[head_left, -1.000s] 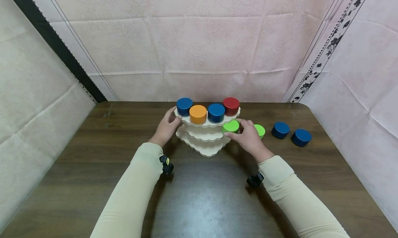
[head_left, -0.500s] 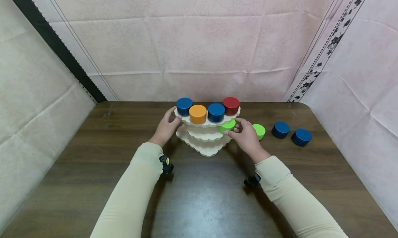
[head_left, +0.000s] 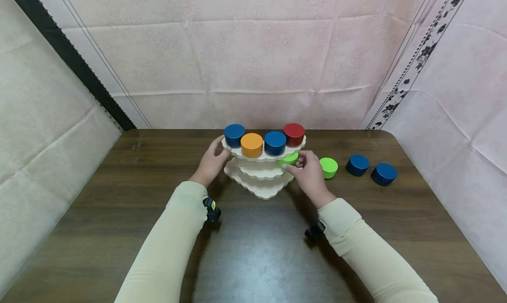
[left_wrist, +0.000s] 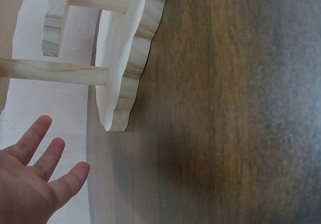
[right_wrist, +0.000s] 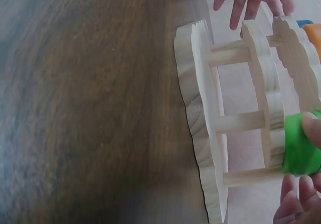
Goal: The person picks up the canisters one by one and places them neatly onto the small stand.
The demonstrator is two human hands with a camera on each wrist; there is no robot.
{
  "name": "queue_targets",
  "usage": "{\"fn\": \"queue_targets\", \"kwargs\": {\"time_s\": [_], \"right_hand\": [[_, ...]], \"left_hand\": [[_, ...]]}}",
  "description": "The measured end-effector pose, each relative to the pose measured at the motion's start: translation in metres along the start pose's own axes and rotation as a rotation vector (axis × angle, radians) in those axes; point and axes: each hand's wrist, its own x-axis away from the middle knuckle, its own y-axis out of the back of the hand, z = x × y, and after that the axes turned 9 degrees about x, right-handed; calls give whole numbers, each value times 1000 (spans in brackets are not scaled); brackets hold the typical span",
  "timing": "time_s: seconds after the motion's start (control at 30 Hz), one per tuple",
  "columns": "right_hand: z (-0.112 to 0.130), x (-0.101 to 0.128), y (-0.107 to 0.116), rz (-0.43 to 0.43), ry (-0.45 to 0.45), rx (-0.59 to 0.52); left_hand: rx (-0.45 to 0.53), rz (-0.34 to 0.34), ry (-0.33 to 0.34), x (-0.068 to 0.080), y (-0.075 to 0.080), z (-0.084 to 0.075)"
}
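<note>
Currently the green puck [head_left: 288, 159] sits at the right end of the stand's [head_left: 259, 175] middle tier, directly under the overhang of the top tier. The puck is a short cylinder; its axis stands upright, flat faces up and down. In the right wrist view the puck [right_wrist: 300, 144] overlaps the tier's scalloped edge, so it appears only partly on the tier; how far it is seated cannot be told.

The right hand [head_left: 309, 173] lies just right of the puck and pinches it between thumb and fingers. The puck points inward from this hand, toward the stand's centre posts. The left hand [head_left: 211, 162] is at the opposite, left end of the stand, fingers straight and spread, fingertips touching the top tier's rim. The right hand is therefore the nearer one.

On the top tier stand four pucks. On the desk [head_left: 119, 197] right of the stand lie a second green puck [head_left: 328, 167] and two blue pucks [head_left: 370, 169].
</note>
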Motion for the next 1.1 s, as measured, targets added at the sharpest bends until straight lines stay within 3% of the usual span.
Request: {"fn": "queue_targets", "kwargs": {"time_s": [0.5, 0.67, 0.9, 1.1], "right_hand": [[4, -2, -6, -39, -36, -20], [1, -2, -2, -9, -19, 18], [-9, 2, 18, 77, 67, 196], [-23, -2, 33, 81, 136, 378]], "left_hand": [[17, 6, 4, 2, 0, -2], [12, 7, 5, 2, 0, -2], [7, 8, 1, 2, 0, -1], [9, 8, 2, 1, 1, -1]]}}
